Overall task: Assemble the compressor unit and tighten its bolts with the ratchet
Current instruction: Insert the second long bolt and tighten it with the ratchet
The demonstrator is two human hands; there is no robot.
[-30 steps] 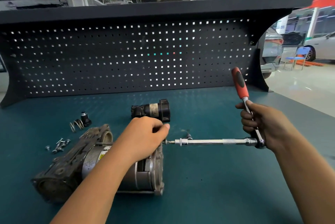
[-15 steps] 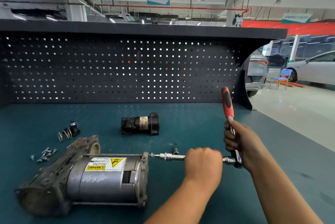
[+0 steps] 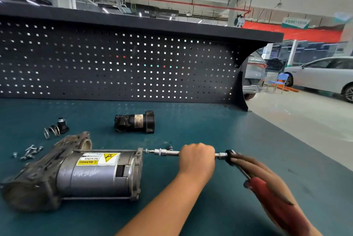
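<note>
Compressor (image 3: 91, 176) lies on surface (image 3: 191, 121) left of our hands, long axis left-right. Extension bar (image 3: 166, 152) runs parallel into flange bolt (image 3: 146, 150). Our left hand (image 3: 197, 159), nearer, wraps bar; right hand (image 3: 267, 180) grips ratchet (image 3: 230, 156) handle, blurred.

Left hand (image 3: 197, 159) has hopped from the compressor (image 3: 91, 174) to the extension (image 3: 166, 152), and the right hand (image 3: 267, 174) swings the ratchet (image 3: 271, 197) handle from upright down toward the near edge.

Single head-worn view, facing forward-down, close over workbench (image 3: 191, 121).
</note>
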